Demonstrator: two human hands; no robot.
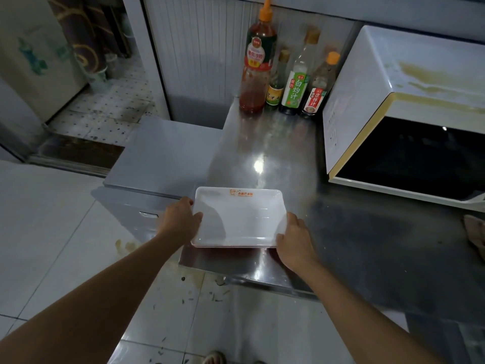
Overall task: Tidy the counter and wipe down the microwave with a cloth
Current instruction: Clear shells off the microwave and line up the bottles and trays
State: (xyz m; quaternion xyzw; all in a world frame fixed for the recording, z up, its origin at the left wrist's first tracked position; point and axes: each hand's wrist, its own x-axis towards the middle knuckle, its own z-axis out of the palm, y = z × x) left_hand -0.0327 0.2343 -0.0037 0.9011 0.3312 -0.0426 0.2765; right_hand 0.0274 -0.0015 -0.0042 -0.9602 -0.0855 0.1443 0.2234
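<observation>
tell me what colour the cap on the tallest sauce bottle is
Orange, on the tallest bottle; seen in the head view.

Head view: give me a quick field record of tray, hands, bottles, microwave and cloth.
tray: white rectangular tray, near front edge of steel counter
left hand: grips tray's left edge
right hand: grips tray's right near corner
bottles: four sauce bottles upright at the back
microwave: right of bottles, yellowish stains on top
cloth: partly visible at right frame edge, untouched

Floor: pale tiles (47,232) with dark specks
Cabinet: grey low unit (162,151) just beside the steel worktop
Sandals: toes (215,358) at bottom edge
</observation>
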